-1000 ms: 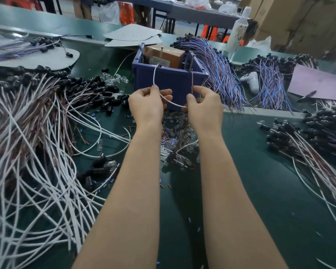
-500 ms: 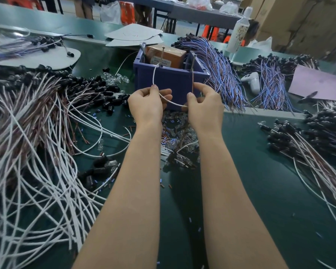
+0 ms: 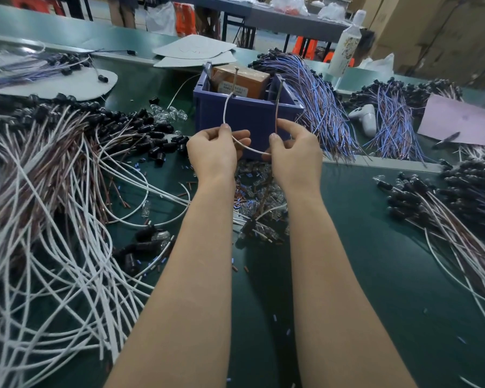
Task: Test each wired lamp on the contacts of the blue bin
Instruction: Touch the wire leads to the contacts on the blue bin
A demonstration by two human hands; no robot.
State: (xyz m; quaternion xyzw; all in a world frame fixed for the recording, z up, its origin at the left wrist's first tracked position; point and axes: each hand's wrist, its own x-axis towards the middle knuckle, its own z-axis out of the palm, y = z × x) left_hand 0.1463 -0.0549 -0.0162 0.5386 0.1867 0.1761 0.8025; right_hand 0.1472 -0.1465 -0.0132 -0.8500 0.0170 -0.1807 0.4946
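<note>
Head camera, looking down two bare forearms, shows both hands raised at the centre of the frame, just in front of the blue bin point(image 3: 249, 121), which stands on the green table point(image 3: 375, 275) at upper centre. The left hand point(image 3: 213, 154) pinches a white wire point(image 3: 225, 110) between thumb and forefinger. The right hand point(image 3: 296, 154) pinches a brown wire point(image 3: 276, 116) the same way.

Both wires run nearly straight up from the fingers point(image 3: 226, 130) to the bin's near rim. The white one goes to a nail-like contact point(image 3: 235, 82) on the left, the brown one to a second contact point(image 3: 280, 89) on the right. Whether the bare tips actually touch metal is too fine to tell. A white loop joins the two hands below.

The lamp is hidden behind the hands, so I cannot see whether it glows. Each hand sits directly beneath its own contact.
</note>
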